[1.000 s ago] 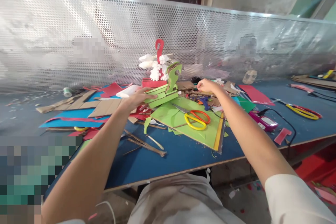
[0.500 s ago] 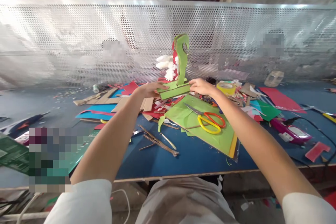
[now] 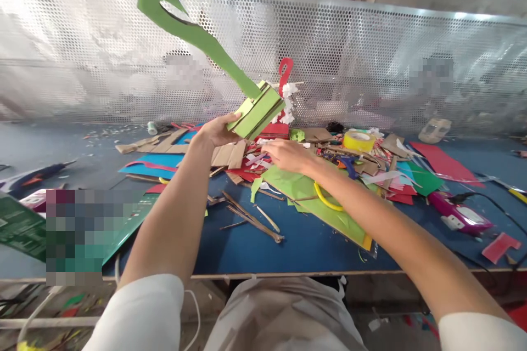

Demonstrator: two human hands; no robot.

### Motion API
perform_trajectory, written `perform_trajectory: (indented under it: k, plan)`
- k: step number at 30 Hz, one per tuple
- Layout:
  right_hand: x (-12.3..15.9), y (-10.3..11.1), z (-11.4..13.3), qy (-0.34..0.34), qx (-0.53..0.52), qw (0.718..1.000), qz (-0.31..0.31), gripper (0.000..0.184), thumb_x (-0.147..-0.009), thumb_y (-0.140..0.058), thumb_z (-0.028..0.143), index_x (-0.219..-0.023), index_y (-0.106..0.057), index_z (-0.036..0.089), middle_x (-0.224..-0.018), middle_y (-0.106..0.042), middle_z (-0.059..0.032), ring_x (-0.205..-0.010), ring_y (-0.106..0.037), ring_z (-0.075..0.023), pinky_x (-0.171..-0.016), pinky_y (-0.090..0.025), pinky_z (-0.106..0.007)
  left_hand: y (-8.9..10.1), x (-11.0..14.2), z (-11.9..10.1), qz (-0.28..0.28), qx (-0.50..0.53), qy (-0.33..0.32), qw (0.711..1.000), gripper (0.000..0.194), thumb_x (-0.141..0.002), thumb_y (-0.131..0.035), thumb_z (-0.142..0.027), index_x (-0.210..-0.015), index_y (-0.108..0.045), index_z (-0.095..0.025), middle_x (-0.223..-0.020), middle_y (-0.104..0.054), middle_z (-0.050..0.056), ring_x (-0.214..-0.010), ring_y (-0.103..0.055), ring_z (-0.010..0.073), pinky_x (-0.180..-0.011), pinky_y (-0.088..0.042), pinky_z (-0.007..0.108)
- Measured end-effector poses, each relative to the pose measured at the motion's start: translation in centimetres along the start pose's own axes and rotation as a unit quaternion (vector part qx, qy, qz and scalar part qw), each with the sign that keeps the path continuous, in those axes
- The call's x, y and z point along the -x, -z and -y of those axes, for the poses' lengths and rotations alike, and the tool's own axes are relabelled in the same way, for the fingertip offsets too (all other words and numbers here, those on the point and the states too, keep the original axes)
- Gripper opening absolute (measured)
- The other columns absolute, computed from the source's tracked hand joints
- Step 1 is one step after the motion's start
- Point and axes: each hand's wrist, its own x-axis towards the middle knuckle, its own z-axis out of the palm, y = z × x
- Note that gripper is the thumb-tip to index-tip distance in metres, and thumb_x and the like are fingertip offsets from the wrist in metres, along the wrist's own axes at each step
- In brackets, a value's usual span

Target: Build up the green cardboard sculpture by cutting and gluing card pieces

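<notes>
Tilted to the left in the air is a green cardboard stand (image 3: 206,44), with a curved hook at its top and a block-like base. My left hand (image 3: 217,130) grips that base at its lower left corner. My right hand (image 3: 288,154) is low over the scrap pile just below the base, apart from the stand. Its fingers are bunched together, and anything in them is hidden. Beneath my right forearm lie green sheets (image 3: 284,178), with the yellow handle of the scissors (image 3: 327,200) partly showing.
Behind stands a red hooked piece (image 3: 285,71) with white flower-like bits, before a perforated metal screen (image 3: 354,60). Yellow tape (image 3: 359,140) and a purple power strip (image 3: 459,213) lie right. Thin sticks (image 3: 255,222) lie in front; cardboard scraps (image 3: 164,142) and a glue gun (image 3: 33,175) left.
The green stand has been lifted off the pile, brought nearer and tilted left in my left hand. My right hand has let go of it and moved down and left to the scraps.
</notes>
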Motion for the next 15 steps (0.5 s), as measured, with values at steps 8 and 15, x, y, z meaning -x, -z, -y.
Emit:
perform_trajectory:
  k: [8,15]
  plan:
    - [-6.1,-4.4,2.2,0.063,0.188,0.974,0.111,0.031,-0.098,-0.051,0.001,-0.12,-0.068,0.015,-0.117,-0.076,-0.0191,-0.112,-0.071,-0.0304,-0.097,-0.055,-0.045,0.5,-0.4,0.4,0.048,0.099,-0.008,0.994,0.045,-0.081,-0.077,-0.03,-0.125,-0.068,-0.021,-0.117,-0.077,0.007,-0.111,-0.073,0.0262,-0.092,-0.061,0.038]
    - [-5.3,-2.5,2.7,0.086,0.183,0.976,0.085,0.016,-0.104,-0.056,0.021,-0.113,-0.067,0.014,-0.12,-0.072,-0.0175,-0.109,-0.066,-0.0288,-0.086,-0.053,-0.038,0.0,-1.0,0.7,0.045,0.088,-0.013,0.995,0.043,-0.071,-0.09,-0.032,-0.11,-0.073,-0.023,-0.107,-0.079,0.007,-0.109,-0.073,0.032,-0.091,-0.062,0.044]
